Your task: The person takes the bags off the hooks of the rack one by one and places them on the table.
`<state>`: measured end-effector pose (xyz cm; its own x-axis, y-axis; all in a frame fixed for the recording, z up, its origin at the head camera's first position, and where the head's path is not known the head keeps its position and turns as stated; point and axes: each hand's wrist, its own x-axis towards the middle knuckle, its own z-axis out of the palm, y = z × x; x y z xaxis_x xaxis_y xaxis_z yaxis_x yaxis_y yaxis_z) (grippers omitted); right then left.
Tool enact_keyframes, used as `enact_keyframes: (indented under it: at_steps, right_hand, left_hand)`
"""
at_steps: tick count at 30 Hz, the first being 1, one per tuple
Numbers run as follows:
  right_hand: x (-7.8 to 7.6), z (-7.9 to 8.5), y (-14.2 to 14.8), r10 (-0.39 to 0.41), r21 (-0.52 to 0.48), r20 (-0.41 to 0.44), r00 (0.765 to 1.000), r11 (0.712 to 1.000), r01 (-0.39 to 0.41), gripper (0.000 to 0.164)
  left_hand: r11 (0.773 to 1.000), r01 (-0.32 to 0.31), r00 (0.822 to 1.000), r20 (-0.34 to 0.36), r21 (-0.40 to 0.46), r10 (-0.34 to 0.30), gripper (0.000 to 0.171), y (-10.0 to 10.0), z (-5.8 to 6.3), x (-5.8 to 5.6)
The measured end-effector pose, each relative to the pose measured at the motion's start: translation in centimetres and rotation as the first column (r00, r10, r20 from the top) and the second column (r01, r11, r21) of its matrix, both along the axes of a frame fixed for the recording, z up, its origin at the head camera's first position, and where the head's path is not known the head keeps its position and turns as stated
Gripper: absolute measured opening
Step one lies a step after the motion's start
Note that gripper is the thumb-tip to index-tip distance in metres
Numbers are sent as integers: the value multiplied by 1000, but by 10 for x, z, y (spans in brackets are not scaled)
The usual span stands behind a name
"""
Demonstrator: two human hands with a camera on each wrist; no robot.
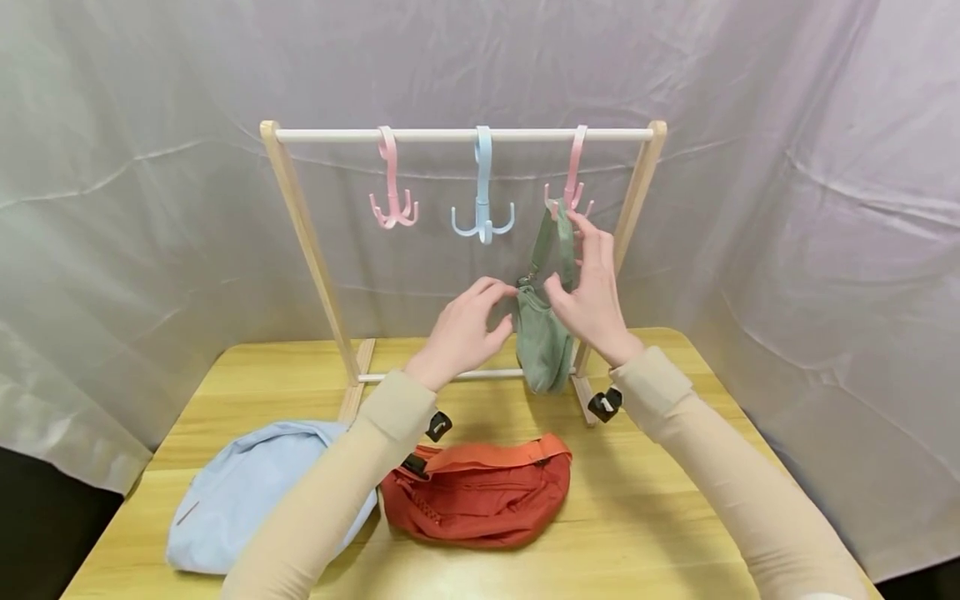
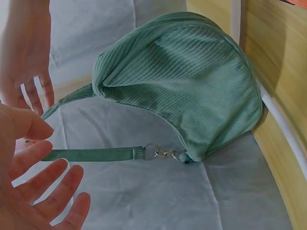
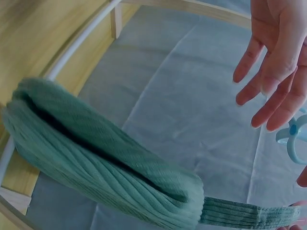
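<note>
A green corduroy shoulder bag (image 1: 542,342) hangs by its strap (image 2: 96,155) from the right pink hook (image 1: 575,179). A metal ring and clasp (image 2: 163,153) join the strap to the bag. My right hand (image 1: 596,287) is at the strap's upper part, its fingers extended along it and the thumb apart from them. My left hand (image 1: 468,329) is just left of the bag's top corner; in the left wrist view its fingers are spread and hold nothing. Only fingertips of my right hand show at the edge of the right wrist view.
On the white rail (image 1: 337,135) of a wooden rack (image 1: 303,242) hang another pink hook (image 1: 392,183) and a blue hook (image 1: 483,187). In front, on the table (image 1: 637,517), lie a red waist bag (image 1: 480,504) and a light blue bag (image 1: 247,492). Grey curtains surround the table.
</note>
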<state>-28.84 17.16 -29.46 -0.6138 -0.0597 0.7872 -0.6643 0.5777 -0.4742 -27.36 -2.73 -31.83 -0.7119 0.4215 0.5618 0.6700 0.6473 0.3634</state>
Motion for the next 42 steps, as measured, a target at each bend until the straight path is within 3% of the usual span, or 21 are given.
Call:
enact_keyframes:
  at_steps: [5,11,18,26,31,42]
  right_hand:
    - [-8,7,0,-32,25,-9,999,999,33,80]
    - [-14,12,-1,-61,41,79,995,997,58,73]
    - [-21,18,-4,-72,56,145,987,996,65,61]
    - [-26,16,-1,-102,21,104,989,995,100,41]
    - [-24,19,-1,-91,12,64,994,996,90,37]
    - [-17,21,7,-40,-14,80,996,999,42,33]
  left_hand:
    - [1000,6,1000,5,3,-6,35,2,3,2]
    - [1000,19,1000,14,3,-19,36,4,7,3]
    - [998,13,1000,-8,-54,-14,34,1,11,0]
    - [997,30,1000,2,-67,-30,35,-1,11,-4]
    - [998,19,1000,-17,-54,-19,33,-2,13,-7]
    - [999,43,999,4,-23,-43,35,5,20,-6]
